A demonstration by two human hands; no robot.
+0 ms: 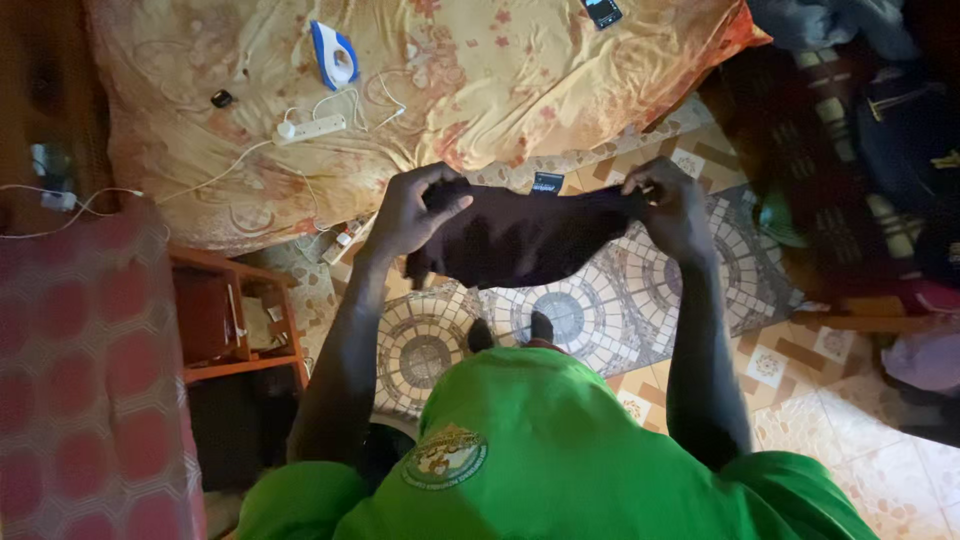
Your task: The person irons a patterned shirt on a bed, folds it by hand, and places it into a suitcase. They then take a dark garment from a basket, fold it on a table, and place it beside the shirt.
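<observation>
Both the left hand (405,215) and right hand (675,205) are pinching the dark brown cloth garment (520,238) in their fingers, stretching it flat near the floral-sheeted bed (480,80).

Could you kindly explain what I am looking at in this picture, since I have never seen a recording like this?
There is no machine here: a person wears a camera on the head, so the single picture looks straight down over their green shirt at their own two bare hands. The left hand and the right hand each grip one end of a dark garment, stretched out between them in the air. Below is a patterned tiled floor. Ahead lies a bed covered by an orange flowered sheet; on it rest a blue and white clothes iron, a white power strip with its cables, and a dark phone. At the left stands a small wooden shelf.
</observation>
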